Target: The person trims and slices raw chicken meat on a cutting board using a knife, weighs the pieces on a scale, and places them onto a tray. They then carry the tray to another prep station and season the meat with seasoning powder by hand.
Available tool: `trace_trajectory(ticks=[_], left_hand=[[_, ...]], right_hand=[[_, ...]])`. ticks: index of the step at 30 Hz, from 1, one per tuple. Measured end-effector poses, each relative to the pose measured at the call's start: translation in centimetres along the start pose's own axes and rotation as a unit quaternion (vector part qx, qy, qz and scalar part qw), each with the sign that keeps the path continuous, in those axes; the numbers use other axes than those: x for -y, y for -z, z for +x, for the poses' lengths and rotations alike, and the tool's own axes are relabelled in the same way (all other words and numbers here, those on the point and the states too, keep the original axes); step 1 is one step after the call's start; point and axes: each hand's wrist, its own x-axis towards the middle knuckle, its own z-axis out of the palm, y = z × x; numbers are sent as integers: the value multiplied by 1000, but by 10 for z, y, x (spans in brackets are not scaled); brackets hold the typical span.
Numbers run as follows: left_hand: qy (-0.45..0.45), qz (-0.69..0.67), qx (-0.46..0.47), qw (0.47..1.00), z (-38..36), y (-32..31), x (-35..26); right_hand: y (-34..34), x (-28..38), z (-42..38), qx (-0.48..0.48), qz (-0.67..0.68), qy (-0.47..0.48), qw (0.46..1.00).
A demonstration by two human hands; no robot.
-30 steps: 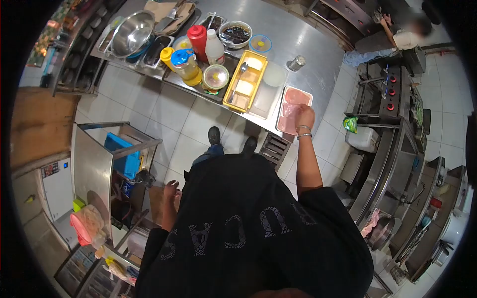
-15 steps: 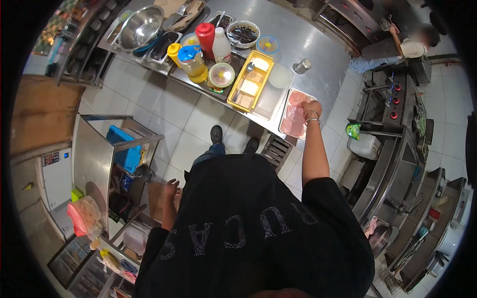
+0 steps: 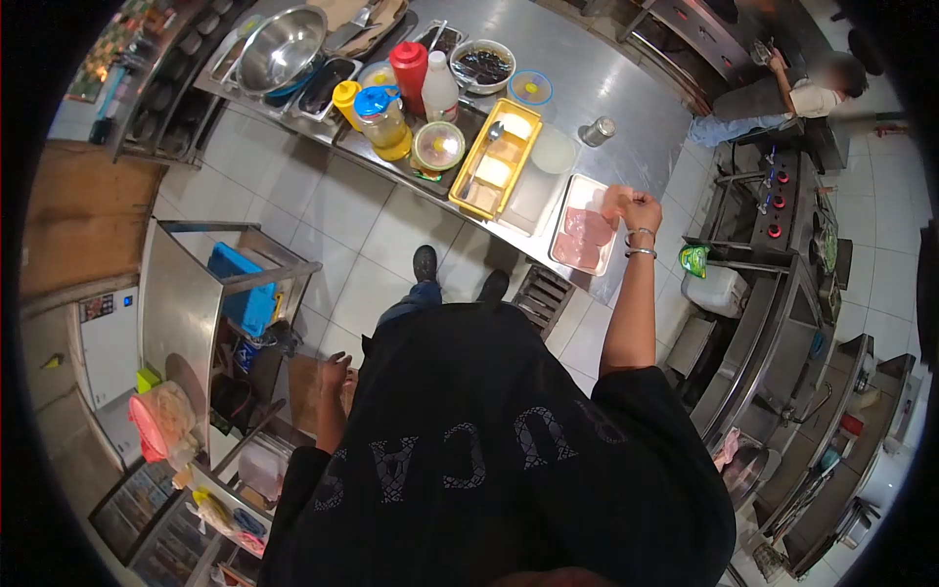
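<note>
My right hand (image 3: 641,208), with bangles at its wrist, is closed in a pinch on a thin pink slice of meat (image 3: 615,201). The slice hangs at the right side of a white tray (image 3: 585,186), where more pink meat slices (image 3: 584,238) lie flat. My left hand (image 3: 336,370) hangs low beside my body, away from the table. Its fingers are loosely curled and apart, with nothing seen in them.
On the steel table (image 3: 567,59) stand a yellow tray (image 3: 500,157) with sectioned contents, a shaker (image 3: 598,131), a red squeeze bottle (image 3: 409,78), a blue-lidded jug (image 3: 381,122) and a steel bowl (image 3: 282,51). Another person (image 3: 817,96) is near the stove (image 3: 780,201).
My right hand has moved up and right from over the tray and lifted a meat slice from it. A bare part of the tray's far end now shows. The left hand hardly moved.
</note>
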Motion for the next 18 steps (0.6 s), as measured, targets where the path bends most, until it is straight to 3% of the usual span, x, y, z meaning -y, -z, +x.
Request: trace_trajectory(ticks=[2, 5, 7, 9, 12, 13, 15, 17, 18], left_hand=[[-9, 3, -4, 1000, 5, 0, 0], [-14, -7, -8, 1000, 7, -4, -3], [-10, -23, -10, 1000, 10, -6, -1], [-11, -19, -7, 1000, 8, -5, 0], [-18, 2, -11, 1000, -8, -7, -2], [-17, 1, -12, 1000, -1, -6, 8], [-8, -12, 33, 999, 5, -4, 19], [-13, -2, 10, 1000, -3, -7, 24], [-21, 13, -9, 1000, -8, -8, 23]], right_hand=[[4, 15, -1, -8, -82, -2, 997], [-26, -26, 19, 63, -77, 39, 994], [-30, -19, 8, 50, -65, 58, 995], [-34, -14, -2, 0, -150, 100, 984], [-49, -6, -17, 38, -238, 90, 966], [-53, -13, -16, 39, -238, 92, 966], [-67, -23, -19, 47, -191, 239, 951], [-75, -28, -19, 49, -172, 254, 951], [-71, -17, -22, 66, -218, 210, 951]])
